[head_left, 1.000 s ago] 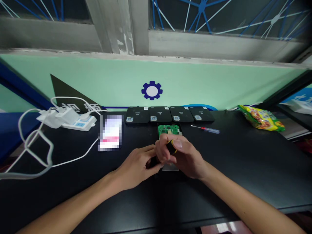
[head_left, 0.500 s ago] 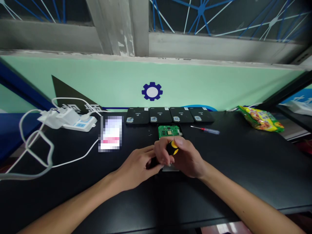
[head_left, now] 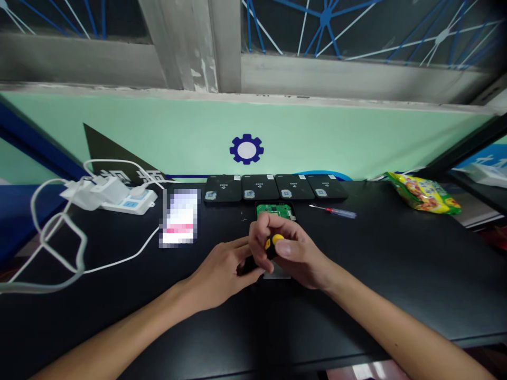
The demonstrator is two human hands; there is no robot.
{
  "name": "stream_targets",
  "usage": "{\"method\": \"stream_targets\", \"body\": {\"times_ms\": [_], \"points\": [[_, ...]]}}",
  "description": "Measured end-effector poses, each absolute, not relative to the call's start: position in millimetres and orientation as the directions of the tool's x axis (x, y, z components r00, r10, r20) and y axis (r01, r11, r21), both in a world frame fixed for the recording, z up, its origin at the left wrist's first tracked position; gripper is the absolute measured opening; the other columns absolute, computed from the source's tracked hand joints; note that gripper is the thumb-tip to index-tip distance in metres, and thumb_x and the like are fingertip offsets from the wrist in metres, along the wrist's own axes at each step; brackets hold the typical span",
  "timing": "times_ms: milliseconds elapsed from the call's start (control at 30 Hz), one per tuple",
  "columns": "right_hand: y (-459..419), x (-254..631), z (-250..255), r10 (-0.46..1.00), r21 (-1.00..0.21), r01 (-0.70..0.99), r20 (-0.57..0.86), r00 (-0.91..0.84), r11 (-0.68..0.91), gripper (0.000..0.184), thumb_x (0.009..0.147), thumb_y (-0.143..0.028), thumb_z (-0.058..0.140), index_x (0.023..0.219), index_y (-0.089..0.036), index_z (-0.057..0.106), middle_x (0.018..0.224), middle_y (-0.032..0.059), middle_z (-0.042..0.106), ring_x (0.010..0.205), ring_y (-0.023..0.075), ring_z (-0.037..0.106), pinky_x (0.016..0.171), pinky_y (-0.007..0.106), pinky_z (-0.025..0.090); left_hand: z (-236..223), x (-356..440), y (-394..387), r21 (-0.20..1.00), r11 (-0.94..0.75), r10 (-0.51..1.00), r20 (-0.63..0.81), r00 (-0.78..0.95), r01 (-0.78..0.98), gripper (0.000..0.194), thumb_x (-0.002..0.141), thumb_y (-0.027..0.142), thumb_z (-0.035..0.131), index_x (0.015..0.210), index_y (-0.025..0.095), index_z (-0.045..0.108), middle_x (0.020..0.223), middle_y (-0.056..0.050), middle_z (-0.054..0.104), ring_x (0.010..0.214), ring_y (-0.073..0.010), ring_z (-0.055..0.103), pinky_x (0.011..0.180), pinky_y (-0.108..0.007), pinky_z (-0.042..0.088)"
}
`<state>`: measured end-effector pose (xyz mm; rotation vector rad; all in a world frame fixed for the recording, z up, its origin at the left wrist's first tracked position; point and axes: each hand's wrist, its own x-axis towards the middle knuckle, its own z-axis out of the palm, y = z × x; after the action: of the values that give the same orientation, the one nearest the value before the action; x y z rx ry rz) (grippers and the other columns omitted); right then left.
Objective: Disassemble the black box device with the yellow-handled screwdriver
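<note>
An opened black device with a green circuit board [head_left: 276,210] lies in front of me, its middle covered by my hands. My left hand [head_left: 227,266] grips the left side of its case between thumb and fingers. Above the board, my right hand [head_left: 295,250] is closed around a yellow-and-black screwdriver [head_left: 273,245]. Only the rounded handle end shows; the shaft and tip are hidden behind my fingers. Below my right hand a pale silver part [head_left: 277,272] of the device shows.
Several closed black devices [head_left: 259,187] stand in a row along the wall. A second screwdriver [head_left: 336,212] with a clear handle lies right of the board, small screws [head_left: 243,217] left of it. There are also a phone [head_left: 180,219], a power strip [head_left: 134,200] with cables, and a snack bag [head_left: 425,194].
My right hand has turned the screwdriver handle, its thumb moving down and left across the end. The handle top has shifted slightly left. My left hand stays in place.
</note>
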<state>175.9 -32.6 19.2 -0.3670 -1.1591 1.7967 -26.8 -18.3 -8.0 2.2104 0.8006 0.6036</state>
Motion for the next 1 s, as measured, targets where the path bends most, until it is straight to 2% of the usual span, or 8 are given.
{"method": "stream_targets", "body": {"times_ms": [233, 433, 600, 700, 800, 900, 1000], "points": [[-31, 176, 25, 0.818, -0.783, -0.604, 0.248, -0.519, -0.146, 0.022, 0.098, -0.039, 0.072, 0.095, -0.018, 0.063, 0.076, -0.0009, 0.061, 0.057, 0.0109, 0.044, 0.064, 0.027, 0.039, -6, -26, -18, 0.751, -0.554, 0.684, 0.163, 0.711, 0.360, 0.011, 0.100, 0.021, 0.071, 0.106, 0.026, 0.079, 0.099, 0.003, 0.071, 0.062, -0.0078, 0.051, 0.062, -0.024, 0.043], [-29, 177, 25, 0.814, -0.791, -0.598, 0.264, -0.518, -0.124, 0.023, 0.101, -0.038, 0.066, 0.093, -0.017, 0.066, 0.069, -0.0022, 0.054, 0.058, 0.0127, 0.039, 0.064, 0.027, 0.039, -5, -26, -18, 0.740, -0.556, 0.688, 0.155, 0.709, 0.378, 0.016, 0.101, 0.021, 0.071, 0.115, 0.026, 0.078, 0.095, 0.004, 0.069, 0.061, -0.0084, 0.051, 0.061, -0.024, 0.042], [-29, 176, 23, 0.821, -0.802, -0.588, 0.263, -0.507, -0.105, 0.024, 0.101, -0.041, 0.066, 0.091, -0.018, 0.066, 0.068, -0.0030, 0.051, 0.059, 0.0132, 0.038, 0.064, 0.028, 0.038, -6, -25, -18, 0.733, -0.570, 0.684, 0.173, 0.709, 0.371, 0.012, 0.103, 0.024, 0.070, 0.112, 0.025, 0.078, 0.093, 0.003, 0.069, 0.061, -0.0089, 0.051, 0.061, -0.025, 0.042], [-33, 178, 25, 0.822, -0.852, -0.521, 0.259, -0.507, -0.053, 0.030, 0.101, -0.046, 0.067, 0.090, -0.018, 0.066, 0.071, -0.0019, 0.052, 0.060, 0.0134, 0.040, 0.064, 0.029, 0.038, -8, -26, -17, 0.737, -0.575, 0.680, 0.189, 0.709, 0.354, 0.008, 0.102, 0.025, 0.070, 0.105, 0.024, 0.078, 0.093, 0.002, 0.069, 0.065, -0.0107, 0.056, 0.064, -0.026, 0.044], [-41, 179, 33, 0.810, -0.921, -0.390, 0.230, -0.539, 0.002, 0.033, 0.101, -0.048, 0.069, 0.092, -0.017, 0.066, 0.076, -0.0002, 0.055, 0.066, 0.0145, 0.043, 0.065, 0.029, 0.038, -10, -28, -16, 0.778, -0.533, 0.681, 0.162, 0.714, 0.332, 0.008, 0.100, 0.021, 0.069, 0.099, 0.023, 0.077, 0.099, 0.000, 0.073, 0.080, -0.0147, 0.067, 0.071, -0.027, 0.049], [-48, 177, 39, 0.763, -0.948, -0.308, 0.256, -0.593, 0.079, 0.024, 0.096, -0.039, 0.076, 0.094, -0.017, 0.067, 0.085, 0.0017, 0.060, 0.076, 0.0160, 0.051, 0.071, 0.029, 0.043, -8, -30, -15, 0.843, -0.439, 0.688, 0.093, 0.719, 0.311, 0.004, 0.093, 0.017, 0.071, 0.092, 0.021, 0.074, 0.100, -0.001, 0.073, 0.087, -0.0179, 0.070, 0.072, -0.027, 0.052], [-53, 171, 36, 0.687, -0.968, -0.237, 0.224, -0.691, 0.077, 0.025, 0.086, -0.032, 0.087, 0.093, -0.018, 0.067, 0.083, -0.0004, 0.063, 0.073, 0.0146, 0.054, 0.066, 0.027, 0.044, -5, -31, -14, 0.866, -0.429, 0.657, 0.105, 0.746, 0.256, 0.004, 0.087, 0.017, 0.074, 0.089, 0.020, 0.071, 0.097, 0.000, 0.069, 0.083, -0.0175, 0.069, 0.071, -0.028, 0.052]]}}
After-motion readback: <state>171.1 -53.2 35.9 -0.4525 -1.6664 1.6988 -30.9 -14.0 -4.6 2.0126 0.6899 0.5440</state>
